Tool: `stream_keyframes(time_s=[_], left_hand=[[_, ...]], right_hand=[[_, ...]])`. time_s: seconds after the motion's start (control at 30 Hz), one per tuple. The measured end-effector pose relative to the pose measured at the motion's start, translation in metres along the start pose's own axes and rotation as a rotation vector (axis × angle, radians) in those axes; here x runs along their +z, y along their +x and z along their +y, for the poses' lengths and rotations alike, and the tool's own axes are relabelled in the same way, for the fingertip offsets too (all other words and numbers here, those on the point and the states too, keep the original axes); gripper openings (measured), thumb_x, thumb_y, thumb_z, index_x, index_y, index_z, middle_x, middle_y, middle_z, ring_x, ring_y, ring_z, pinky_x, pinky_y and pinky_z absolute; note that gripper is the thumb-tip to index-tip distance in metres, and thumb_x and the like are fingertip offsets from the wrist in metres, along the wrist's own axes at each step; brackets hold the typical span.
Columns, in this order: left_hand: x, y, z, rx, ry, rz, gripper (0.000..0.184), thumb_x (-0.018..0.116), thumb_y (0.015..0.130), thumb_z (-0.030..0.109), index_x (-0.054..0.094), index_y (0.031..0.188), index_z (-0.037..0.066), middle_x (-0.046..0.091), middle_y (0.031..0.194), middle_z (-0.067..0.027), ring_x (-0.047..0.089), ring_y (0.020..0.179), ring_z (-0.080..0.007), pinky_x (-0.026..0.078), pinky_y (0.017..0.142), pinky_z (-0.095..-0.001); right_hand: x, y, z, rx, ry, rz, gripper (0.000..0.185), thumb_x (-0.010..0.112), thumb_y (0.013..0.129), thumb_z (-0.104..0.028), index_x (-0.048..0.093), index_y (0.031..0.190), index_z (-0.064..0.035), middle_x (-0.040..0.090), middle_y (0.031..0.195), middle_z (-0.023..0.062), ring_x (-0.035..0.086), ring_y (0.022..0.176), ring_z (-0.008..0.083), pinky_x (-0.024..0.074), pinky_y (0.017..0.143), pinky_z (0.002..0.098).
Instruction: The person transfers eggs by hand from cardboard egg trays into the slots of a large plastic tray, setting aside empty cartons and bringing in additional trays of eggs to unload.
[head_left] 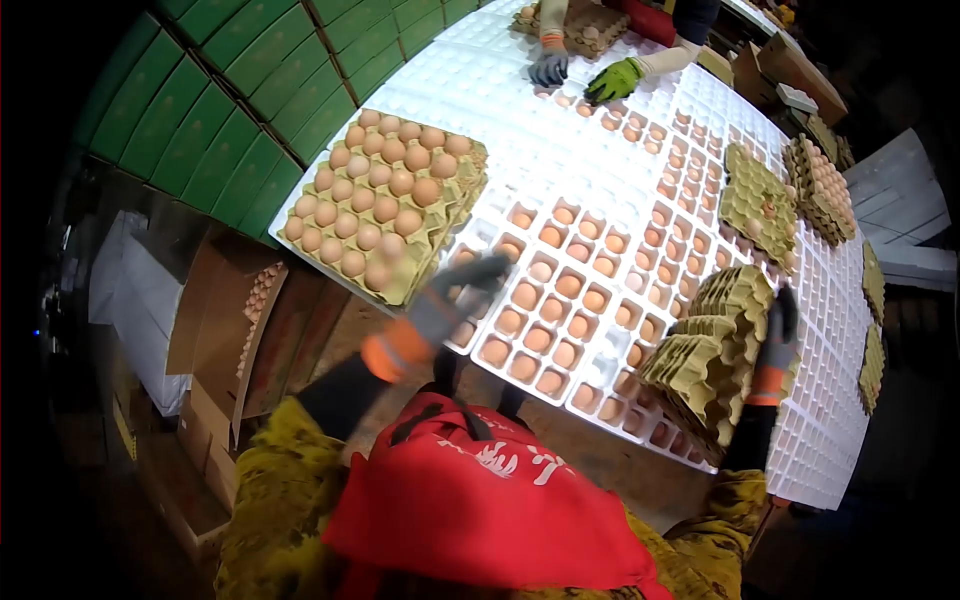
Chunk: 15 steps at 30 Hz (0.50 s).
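My left hand [445,300], in a grey glove with an orange cuff, is blurred over the near left edge of the white trays [604,352]. Its fingers reach toward a cell at the left of the filled rows; whether they hold an egg is hidden by the blur. To its upper left lies a stacked pulp tray [440,218] with rows of brown eggs [385,208]. My right hand [782,335], gloved the same way, grips the right side of a tilted stack of pulp trays [710,350]. Brown eggs [550,310] sit in many cells between the hands.
Across the table a co-worker's grey-gloved hand [549,66] and green-gloved hand [614,80] are over the trays. Green boxes [235,110] are stacked at left. Egg trays [820,190] lie at right. An open carton [208,345] stands at lower left.
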<state>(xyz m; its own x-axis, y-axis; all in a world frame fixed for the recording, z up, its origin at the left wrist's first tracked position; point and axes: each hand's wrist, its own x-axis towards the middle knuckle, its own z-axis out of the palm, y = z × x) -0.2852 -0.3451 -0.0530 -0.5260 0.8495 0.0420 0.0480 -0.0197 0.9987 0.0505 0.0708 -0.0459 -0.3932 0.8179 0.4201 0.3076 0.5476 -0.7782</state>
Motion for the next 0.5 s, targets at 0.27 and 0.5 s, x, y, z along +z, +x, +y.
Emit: stream_keyframes(time_s=[0.27,0.5], left_hand=[[-0.401,0.014,-0.048,-0.382,0.391,0.441,0.051,0.051,0.104,0.038,0.053,0.144,0.006,0.061,0.135,-0.0076,0.058,0.12,-0.0148,0.046,0.102,-0.032],[-0.384,0.059,-0.068,-0.716,-0.551,-0.007,0.074,0.033,0.103,0.064,0.041,0.152,0.008,0.059,0.139,-0.0107,0.057,0.125,-0.0236,0.047,0.107,-0.0407]], right_hand=[[0.327,-0.122,-0.166,0.532,0.947,-0.666,0.048,0.049,0.106,-0.026,0.045,0.148,-0.0032,0.059,0.134,0.0115,0.061,0.12,0.0224,0.0534,0.097,0.0361],[0.485,-0.182,-0.178,0.548,0.561,-0.342,0.047,0.049,0.106,-0.024,0.045,0.145,0.0022,0.054,0.14,0.0212,0.055,0.124,0.031,0.0439,0.105,0.0375]])
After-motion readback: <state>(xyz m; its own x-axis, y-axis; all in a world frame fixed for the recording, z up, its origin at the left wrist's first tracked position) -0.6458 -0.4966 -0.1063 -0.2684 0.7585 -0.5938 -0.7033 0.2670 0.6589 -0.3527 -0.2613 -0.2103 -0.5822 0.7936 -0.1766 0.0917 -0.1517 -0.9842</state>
